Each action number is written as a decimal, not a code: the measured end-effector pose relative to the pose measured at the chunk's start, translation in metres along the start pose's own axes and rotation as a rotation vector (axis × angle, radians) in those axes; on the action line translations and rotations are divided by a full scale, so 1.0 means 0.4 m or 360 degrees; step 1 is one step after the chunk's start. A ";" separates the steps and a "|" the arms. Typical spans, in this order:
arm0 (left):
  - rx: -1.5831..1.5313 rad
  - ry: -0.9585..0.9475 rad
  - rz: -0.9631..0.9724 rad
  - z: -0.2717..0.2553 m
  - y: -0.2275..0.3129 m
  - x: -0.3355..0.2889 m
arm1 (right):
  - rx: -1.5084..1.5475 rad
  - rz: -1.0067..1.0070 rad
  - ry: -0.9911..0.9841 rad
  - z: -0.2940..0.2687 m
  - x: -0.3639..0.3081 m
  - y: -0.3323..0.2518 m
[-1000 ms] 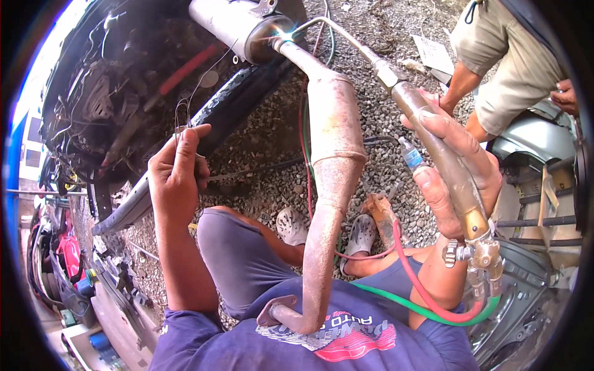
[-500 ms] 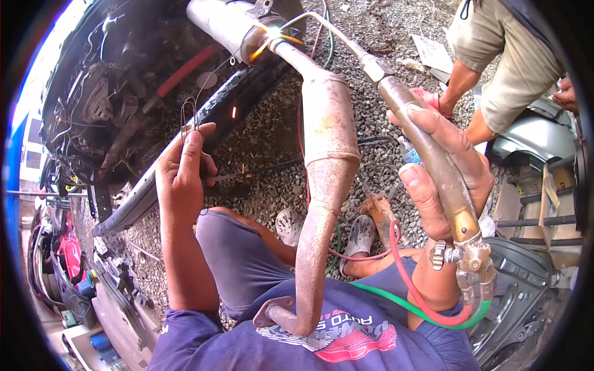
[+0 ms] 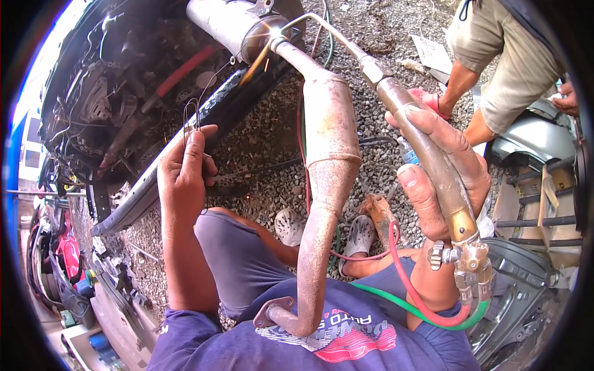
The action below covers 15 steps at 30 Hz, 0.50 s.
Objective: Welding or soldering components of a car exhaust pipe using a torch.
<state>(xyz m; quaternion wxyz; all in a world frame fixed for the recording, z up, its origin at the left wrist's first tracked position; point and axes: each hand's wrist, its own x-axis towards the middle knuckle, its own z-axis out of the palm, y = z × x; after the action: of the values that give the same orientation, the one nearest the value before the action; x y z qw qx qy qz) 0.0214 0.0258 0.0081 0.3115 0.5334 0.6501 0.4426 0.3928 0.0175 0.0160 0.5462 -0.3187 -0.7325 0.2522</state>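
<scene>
My right hand [image 3: 448,167] is wrapped round the brass-coloured handle of a gas welding torch [image 3: 427,133]. From the torch's bent thin tip comes a bright flame [image 3: 275,32], at the joint between a rusty exhaust pipe [image 3: 331,130] and a larger grey muffler [image 3: 229,25]. Between the thumb and fingers of my left hand [image 3: 189,161] is a thin, looped wire rod [image 3: 193,114]; its far end reaches up toward the flame. The exhaust pipe runs down to a flange [image 3: 272,311] over my lap. Glare hides the exact spot being heated.
A car's open front end [image 3: 105,93] lies to the left. Red hose [image 3: 405,281] and green hose [image 3: 396,300] hang from the torch across my lap. Another person [image 3: 495,68] stands at the upper right, near silver body panels [image 3: 538,139]. Gravel [image 3: 266,136] covers the ground.
The flame's glare has grown whiter, and its orange streak now points down and left. The sparks below have shifted. Both hands have barely moved.
</scene>
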 end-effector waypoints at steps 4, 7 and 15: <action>0.0032 -0.0033 -0.0043 -0.001 -0.008 0.004 | 0.0068 0.0016 0.0074 0.011 -0.004 -0.003; 0.0012 -0.0041 -0.0011 0.011 -0.004 0.001 | 0.0172 -0.0025 0.0149 0.020 -0.022 0.053; 0.0014 -0.0039 -0.0010 0.019 -0.006 0.007 | 0.0273 -0.0099 0.0106 0.021 -0.033 0.063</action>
<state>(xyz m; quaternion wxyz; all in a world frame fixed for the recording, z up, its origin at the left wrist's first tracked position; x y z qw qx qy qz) 0.0264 0.0304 0.0027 0.3184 0.5381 0.6499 0.4322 0.3922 0.0244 -0.0129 0.6031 -0.2561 -0.6992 0.2862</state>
